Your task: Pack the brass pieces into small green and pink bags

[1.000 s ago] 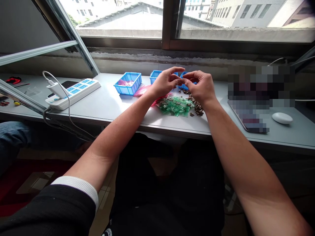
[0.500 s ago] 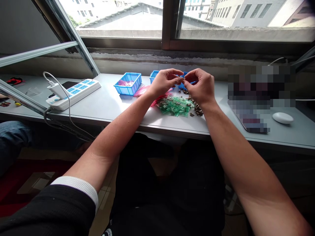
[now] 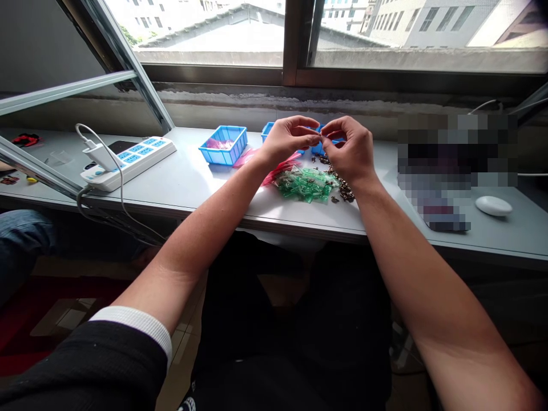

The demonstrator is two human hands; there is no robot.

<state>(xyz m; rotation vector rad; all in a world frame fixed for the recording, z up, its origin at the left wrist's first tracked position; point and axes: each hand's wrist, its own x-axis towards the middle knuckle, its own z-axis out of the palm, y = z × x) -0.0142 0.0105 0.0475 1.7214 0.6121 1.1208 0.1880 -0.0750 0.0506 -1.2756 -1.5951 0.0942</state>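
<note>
The left hand [image 3: 285, 140] and the right hand [image 3: 349, 149] are raised together, both closed in a pinch, and their fingertips meet tip to tip. What they pinch is too small and too covered by the fingers to identify.

The hands hover just above and behind a heap of small green transparent plastic bags [image 3: 306, 185], which lies on the grey table top [image 3: 192, 182]. A scatter of small dark metal parts [image 3: 341, 187] touches the heap on its right. Some red plastic bags [image 3: 280, 167] touch it on its left.

Behind the heap, a shallow blue plastic tray [image 3: 268, 130] is partly hidden by the left hand. Another blue tray with something pink inside [image 3: 222, 145] stands behind and to the left. Far to the left of the heap lies a white power strip with blue sockets [image 3: 128, 158], and far to the right a white computer mouse [image 3: 493, 205].

I think the danger is in the pinch. If one grip loosens, the held thing may drop into the heap or the parts and be hard to find. A lowered wrist may also push parts off the table.
</note>
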